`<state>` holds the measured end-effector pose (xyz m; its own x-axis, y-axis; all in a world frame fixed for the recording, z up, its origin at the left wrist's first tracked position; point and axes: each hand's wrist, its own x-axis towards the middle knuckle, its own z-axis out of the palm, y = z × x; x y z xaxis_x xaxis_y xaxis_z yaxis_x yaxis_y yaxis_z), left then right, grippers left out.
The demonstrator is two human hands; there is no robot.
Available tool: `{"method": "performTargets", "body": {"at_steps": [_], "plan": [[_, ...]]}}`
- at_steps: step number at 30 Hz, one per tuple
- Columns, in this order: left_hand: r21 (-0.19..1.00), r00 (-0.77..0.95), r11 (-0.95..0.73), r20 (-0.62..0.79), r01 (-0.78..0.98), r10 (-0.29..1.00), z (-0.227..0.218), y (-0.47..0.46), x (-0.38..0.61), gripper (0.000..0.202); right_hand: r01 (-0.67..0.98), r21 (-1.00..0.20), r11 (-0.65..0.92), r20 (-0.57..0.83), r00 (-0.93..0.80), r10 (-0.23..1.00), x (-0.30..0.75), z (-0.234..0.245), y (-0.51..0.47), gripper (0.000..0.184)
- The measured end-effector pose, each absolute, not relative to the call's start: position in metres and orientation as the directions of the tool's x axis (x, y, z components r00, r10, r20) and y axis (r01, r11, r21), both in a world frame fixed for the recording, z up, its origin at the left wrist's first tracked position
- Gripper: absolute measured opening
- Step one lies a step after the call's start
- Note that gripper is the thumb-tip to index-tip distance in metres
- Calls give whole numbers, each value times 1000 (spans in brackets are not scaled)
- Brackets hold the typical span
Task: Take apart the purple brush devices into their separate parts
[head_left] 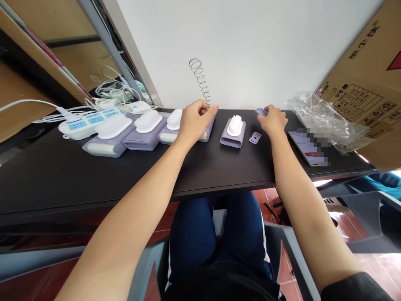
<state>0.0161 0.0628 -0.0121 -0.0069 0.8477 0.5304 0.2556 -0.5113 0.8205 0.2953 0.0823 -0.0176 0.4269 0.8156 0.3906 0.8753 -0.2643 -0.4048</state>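
My left hand (196, 121) is closed, pinching the lower end of a long thin wire spring (200, 81) that rises against the white wall. It hovers over a lilac device partly hidden beneath it. My right hand (273, 120) is closed on a small flat lilac part (260, 111) at the back of the black table (94, 175). Between my hands stands a lilac device with a white ribbed top (233, 130), and a small lilac clip piece (255, 137) lies just right of it.
Three more lilac devices with white tops (138, 131) lie in a row at left, beside a white power strip (87, 123) and white cables. A phone (308, 146), crumpled clear plastic (322, 115) and a cardboard box (369, 92) are at right.
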Motion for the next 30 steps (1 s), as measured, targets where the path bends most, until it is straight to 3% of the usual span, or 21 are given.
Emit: {"method": "performTargets", "body": {"at_steps": [4,8,10,14,19,24,27,30], "plan": [[709,59,-542,583,451,811,-13,56,19,35,861,-418,-290,360,450,817,292,-17,79,41],[631,150,-557,579,540,802,-15,54,22,37,825,-517,-228,418,476,774,287,-12,78,34],[614,182,-568,575,547,797,-16,54,23,37,801,-591,-94,457,429,779,282,-9,78,28],[592,236,-578,555,562,798,-16,52,25,37,622,-697,357,559,160,814,260,-4,70,33],[498,322,-594,528,632,786,-14,48,29,39,477,-620,623,639,-155,754,222,-7,52,39],[406,401,-626,514,666,759,-12,45,30,28,408,-648,643,643,-158,749,213,-18,63,49],[393,409,-658,551,642,727,-13,44,30,19,374,-686,624,663,-31,748,225,-21,76,50],[388,441,-706,578,592,687,-17,43,31,27,477,-696,536,649,99,754,244,-18,83,45]]}}
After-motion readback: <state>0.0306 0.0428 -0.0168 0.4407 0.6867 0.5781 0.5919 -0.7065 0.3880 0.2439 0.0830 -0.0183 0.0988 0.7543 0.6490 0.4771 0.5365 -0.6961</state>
